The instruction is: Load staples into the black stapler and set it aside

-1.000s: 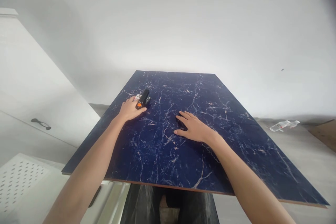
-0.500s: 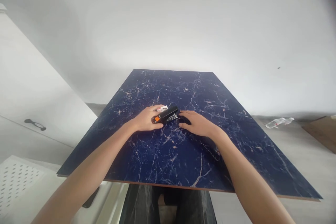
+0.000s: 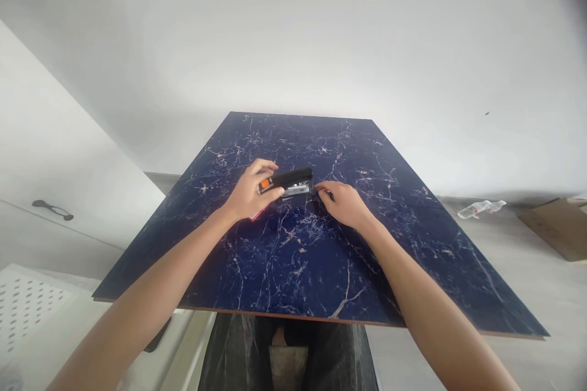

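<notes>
A black stapler [image 3: 293, 177] with an orange patch is raised slightly above the blue marble-patterned table [image 3: 302, 269], its metal staple channel facing me. My left hand [image 3: 252, 190] is closed around the stapler's left end, thumb in front and fingers behind. At the other end, my right hand [image 3: 342, 201] has its thumb and forefinger pinched together on the stapler's right tip; the exact contact is hard to see. Part of a small red-and-white box [image 3: 257, 215] shows below my left hand, which covers most of it.
The table's far edge stands near a pale wall [image 3: 293, 30]. On the floor to the right lie a clear plastic bottle [image 3: 480, 209] and a cardboard box [image 3: 557, 229]. A white cabinet with a dark handle [image 3: 52, 210] and a perforated white panel [image 3: 27, 305] are at left.
My left hand has lifted and turned the stapler, moving it slightly away from me. The box now shows below that hand. My right fingers have closed at the stapler's right end.
</notes>
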Motion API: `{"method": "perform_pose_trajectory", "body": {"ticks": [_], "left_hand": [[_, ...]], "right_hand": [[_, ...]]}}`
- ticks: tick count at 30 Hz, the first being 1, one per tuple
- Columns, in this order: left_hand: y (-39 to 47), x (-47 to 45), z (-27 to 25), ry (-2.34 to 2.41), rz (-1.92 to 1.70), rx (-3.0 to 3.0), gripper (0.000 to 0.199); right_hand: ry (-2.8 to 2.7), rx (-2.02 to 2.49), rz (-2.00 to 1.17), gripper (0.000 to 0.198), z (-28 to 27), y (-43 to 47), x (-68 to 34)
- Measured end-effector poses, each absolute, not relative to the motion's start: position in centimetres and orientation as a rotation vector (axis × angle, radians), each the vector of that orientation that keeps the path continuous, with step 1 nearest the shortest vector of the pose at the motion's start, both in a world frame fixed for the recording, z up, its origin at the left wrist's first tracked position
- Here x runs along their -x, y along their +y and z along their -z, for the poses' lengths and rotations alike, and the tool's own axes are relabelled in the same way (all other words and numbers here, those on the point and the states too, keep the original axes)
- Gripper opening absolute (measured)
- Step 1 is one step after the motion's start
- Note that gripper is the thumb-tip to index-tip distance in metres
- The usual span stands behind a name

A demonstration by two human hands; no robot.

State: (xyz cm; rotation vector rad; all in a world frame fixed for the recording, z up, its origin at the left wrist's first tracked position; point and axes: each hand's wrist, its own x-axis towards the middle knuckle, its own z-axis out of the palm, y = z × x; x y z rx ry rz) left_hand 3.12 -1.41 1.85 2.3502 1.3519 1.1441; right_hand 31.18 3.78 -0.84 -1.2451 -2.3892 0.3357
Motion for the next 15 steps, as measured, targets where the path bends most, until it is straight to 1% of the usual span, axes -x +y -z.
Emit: {"method": "perform_pose_trajectory", "body": {"ticks": [3, 6, 9, 11, 15], "left_hand": [[-1.5, -3.0, -2.4, 1.479, -1.549, -2.135, 0.029], [-1.4, -3.0, -2.3, 1.579, -1.729, -2.023, 0.021], [-1.3, -3.1, -2.0, 1.636, -1.705, -2.065, 0.019], [-1.3, -3.2, -1.8, 1.648, -1.643, -2.163, 0.021], [-1.7, -3.7, -1.4, 1.553, -1.408, -2.356, 0.028]], "right_hand": [[-2.363, 1.138, -0.346, 0.031, 1.3, 3.4, -30.0], [-2.418, 0.937, -0.331, 0.033, 1.7, 2.6, -27.8], [-2.485, 0.886, -0.260, 0.032, 2.0, 2.0, -25.8], [-2.493, 0.933, -0.228, 0.026, 2.0, 1.8, -25.3], [-2.447, 1.043, -0.346, 0.016, 1.6, 2.6, -27.0]]}}
